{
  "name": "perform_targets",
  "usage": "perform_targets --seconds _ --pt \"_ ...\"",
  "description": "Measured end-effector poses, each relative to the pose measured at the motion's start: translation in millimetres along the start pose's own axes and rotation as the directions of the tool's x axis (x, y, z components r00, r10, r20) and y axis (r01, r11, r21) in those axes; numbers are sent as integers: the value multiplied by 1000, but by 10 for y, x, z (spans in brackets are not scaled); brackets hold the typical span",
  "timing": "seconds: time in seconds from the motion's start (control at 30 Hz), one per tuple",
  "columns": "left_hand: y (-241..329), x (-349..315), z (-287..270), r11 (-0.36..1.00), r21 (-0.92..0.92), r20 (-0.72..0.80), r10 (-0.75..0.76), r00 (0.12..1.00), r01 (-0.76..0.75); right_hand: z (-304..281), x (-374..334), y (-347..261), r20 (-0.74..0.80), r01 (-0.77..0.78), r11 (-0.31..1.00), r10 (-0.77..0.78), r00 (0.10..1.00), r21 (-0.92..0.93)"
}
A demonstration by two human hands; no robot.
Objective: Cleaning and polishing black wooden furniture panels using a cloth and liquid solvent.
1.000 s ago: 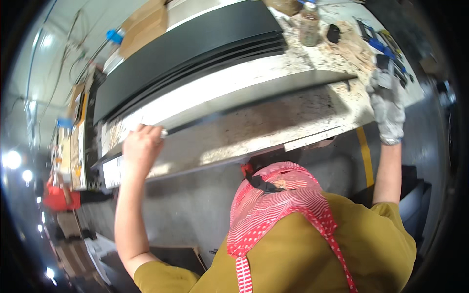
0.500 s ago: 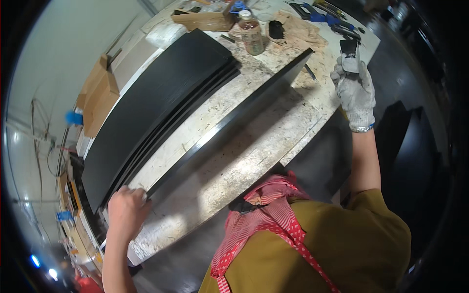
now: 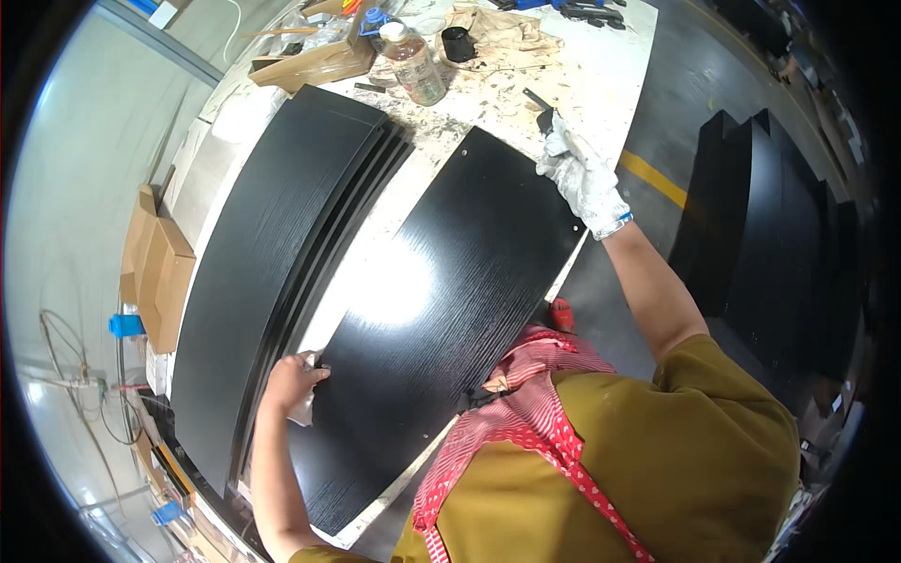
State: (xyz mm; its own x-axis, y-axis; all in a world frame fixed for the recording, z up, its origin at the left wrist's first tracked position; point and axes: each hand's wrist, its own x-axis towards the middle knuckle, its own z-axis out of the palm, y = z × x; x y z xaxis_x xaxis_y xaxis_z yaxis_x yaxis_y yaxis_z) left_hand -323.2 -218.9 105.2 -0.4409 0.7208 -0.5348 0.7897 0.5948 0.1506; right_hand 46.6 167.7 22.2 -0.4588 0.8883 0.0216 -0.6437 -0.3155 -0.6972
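In the head view, a broad, glossy black panel with a wood-grain surface (image 3: 441,253) is lying flat on a white, stained bench (image 3: 629,66), its length running slantwise in front of the person. Small pale round spots are showing near its edges, and a bright patch of light is reflecting off its middle.

The bare left hand (image 3: 293,383) is pinching a crumpled white cloth or paper (image 3: 303,411) and is resting at the panel's long left edge, with the thumb reaching over that edge. The right hand (image 3: 580,178), wearing a white knitted glove, is closing around a small black block (image 3: 545,121) that is jutting out beyond the fingertips; it is sitting over the panel's far right corner, though whether it is touching the surface one cannot tell. A thin dark stick (image 3: 536,98) is lying on the bench just beyond that block.

To the left, a stack of long black boards (image 3: 272,225) is lying alongside the panel, leaving a strip of bench between. Behind, a clear plastic bottle with a white cap (image 3: 413,70) is standing beside a low brown cardboard tray (image 3: 324,64), and a small black cup-like container (image 3: 458,44) is resting on a crumpled beige cloth (image 3: 516,39). More black boards (image 3: 732,216) are standing to the right, past a yellow floor line (image 3: 655,178).
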Motion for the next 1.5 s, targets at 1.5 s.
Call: perform_targets --seconds 1.5 --pt "2638 1266 816 999 -10 -725 28 688 -51 -232 1578 -319 659 751 143 603 451 -644"
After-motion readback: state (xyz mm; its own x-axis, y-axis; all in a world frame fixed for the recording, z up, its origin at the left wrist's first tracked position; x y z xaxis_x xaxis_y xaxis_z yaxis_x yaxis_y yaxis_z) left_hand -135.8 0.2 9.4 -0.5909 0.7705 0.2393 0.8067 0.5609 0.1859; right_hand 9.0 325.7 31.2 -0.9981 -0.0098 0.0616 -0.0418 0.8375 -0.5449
